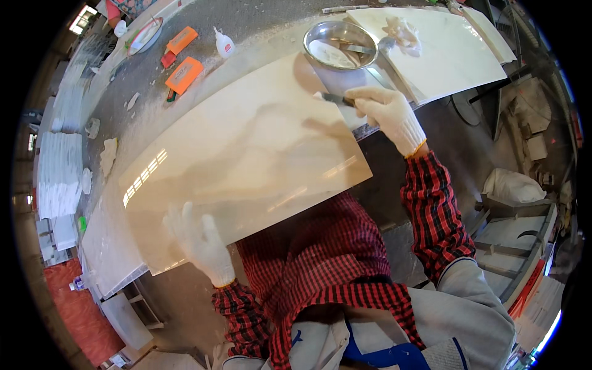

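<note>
A large glossy cream tile [246, 154] lies flat on the grey desk [259, 24], and everything else is placed against it. The left hand [200, 243], in a white knit glove, rests on the tile's near edge, close to its near-left corner, fingers spread and pressing down on the surface. The right hand [388, 114], also gloved in white, sits at the tile's far-right corner, fingers curled around the dark handle of a small scraper [336, 98] whose blade end touches the tile edge there. Both forearms wear red and black checked sleeves.

Just beyond that far-right corner stands a round metal bowl [341, 44] with pale paste and a tool lying inside it. To the right of the bowl, past the tile, lies a second pale slab [444, 55] with a crumpled white rag [402, 32] on it. Beyond the tile's far-left corner sit 2 orange tools [183, 74], a white squeeze bottle [224, 44] and a white dish [145, 36]. Left of the tile, along the desk's edge, lie small crumpled scraps [108, 154], and further left stacks of white tiles [58, 172]. The tile's near edge overhangs the desk towards the person's body.
</note>
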The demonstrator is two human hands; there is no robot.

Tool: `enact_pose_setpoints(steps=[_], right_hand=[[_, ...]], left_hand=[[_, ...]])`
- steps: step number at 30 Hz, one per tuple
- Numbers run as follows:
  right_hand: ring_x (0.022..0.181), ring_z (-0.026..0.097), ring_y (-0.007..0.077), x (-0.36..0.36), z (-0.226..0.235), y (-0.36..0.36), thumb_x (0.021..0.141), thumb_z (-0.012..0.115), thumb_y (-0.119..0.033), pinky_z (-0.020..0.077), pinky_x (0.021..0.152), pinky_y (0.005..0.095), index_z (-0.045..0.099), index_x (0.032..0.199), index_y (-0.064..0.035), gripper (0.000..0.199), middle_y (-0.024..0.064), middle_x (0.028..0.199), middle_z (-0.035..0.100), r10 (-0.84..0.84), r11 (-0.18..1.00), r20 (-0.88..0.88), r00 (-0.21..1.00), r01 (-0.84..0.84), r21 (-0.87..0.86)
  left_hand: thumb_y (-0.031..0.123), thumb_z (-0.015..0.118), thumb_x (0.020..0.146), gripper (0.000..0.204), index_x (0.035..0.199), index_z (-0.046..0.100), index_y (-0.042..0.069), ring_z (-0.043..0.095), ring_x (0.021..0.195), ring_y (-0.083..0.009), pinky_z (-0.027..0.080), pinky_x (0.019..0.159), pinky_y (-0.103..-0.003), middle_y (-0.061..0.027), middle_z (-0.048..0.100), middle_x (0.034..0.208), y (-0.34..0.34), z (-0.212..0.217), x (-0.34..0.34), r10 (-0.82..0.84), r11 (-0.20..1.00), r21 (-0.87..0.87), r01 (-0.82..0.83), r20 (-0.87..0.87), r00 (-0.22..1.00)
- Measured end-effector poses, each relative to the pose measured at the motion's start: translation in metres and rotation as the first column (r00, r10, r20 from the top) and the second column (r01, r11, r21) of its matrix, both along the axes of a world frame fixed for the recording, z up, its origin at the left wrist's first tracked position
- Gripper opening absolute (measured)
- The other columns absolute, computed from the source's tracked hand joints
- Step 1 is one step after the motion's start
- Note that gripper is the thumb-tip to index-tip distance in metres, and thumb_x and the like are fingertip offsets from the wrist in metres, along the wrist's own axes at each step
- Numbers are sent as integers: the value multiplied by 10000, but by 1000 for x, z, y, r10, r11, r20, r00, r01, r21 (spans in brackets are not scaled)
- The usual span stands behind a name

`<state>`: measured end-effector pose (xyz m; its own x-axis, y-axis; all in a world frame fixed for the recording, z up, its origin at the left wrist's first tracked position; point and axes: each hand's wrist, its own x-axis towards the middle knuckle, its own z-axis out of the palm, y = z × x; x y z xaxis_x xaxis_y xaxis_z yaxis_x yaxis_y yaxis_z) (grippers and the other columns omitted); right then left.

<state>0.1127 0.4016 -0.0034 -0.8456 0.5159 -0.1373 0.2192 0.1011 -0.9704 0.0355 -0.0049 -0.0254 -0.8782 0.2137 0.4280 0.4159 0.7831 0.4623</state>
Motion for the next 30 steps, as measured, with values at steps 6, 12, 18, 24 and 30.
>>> enact_pose_setpoints(steps=[6, 12, 18, 24, 30], right_hand=[[685, 575, 77, 19, -9, -32, 946, 628, -143, 483, 637, 246, 738, 1207, -3, 316, 53, 869, 741, 45, 998, 86, 995, -49, 39], [729, 644, 119, 25, -14, -45, 956, 629, -130, 535, 729, 282, 747, 1156, -5, 264, 115, 891, 766, 15, 977, 41, 999, -24, 213], [823, 721, 203, 30, -13, -45, 950, 637, -129, 552, 795, 310, 752, 1142, -17, 251, 166, 947, 767, 8, 987, 65, 998, -18, 157], [897, 743, 281, 23, -11, -63, 957, 635, -160, 558, 830, 332, 761, 1131, -35, 248, 170, 997, 767, 68, 956, 18, 998, -70, 285], [897, 742, 301, 23, -16, -59, 956, 642, -171, 562, 806, 348, 767, 1108, -46, 233, 195, 992, 751, 30, 943, -11, 1000, -24, 332]], left_hand=[[281, 754, 909, 532, 1382, 623, 76, 265, 1508, -479, 226, 1221, -573, -222, 396, 1609, 59, 4, 18, -197, 973, -118, 200, 36, 980], [356, 746, 903, 548, 1385, 621, 126, 270, 1489, -505, 218, 1208, -603, -211, 398, 1609, 92, 0, 26, -314, 934, -157, 320, 59, 947], [366, 744, 900, 543, 1373, 626, 127, 273, 1485, -510, 223, 1203, -600, -208, 402, 1606, 94, -4, 23, -339, 923, -173, 344, 59, 939], [284, 764, 900, 472, 1332, 666, 124, 315, 1492, -464, 279, 1203, -552, -189, 439, 1590, 98, 0, 27, -304, 934, -171, 315, 84, 949], [316, 758, 882, 469, 1301, 673, 123, 348, 1456, -482, 281, 1188, -577, -185, 467, 1561, 95, -12, 23, -330, 935, -116, 334, 51, 942]])
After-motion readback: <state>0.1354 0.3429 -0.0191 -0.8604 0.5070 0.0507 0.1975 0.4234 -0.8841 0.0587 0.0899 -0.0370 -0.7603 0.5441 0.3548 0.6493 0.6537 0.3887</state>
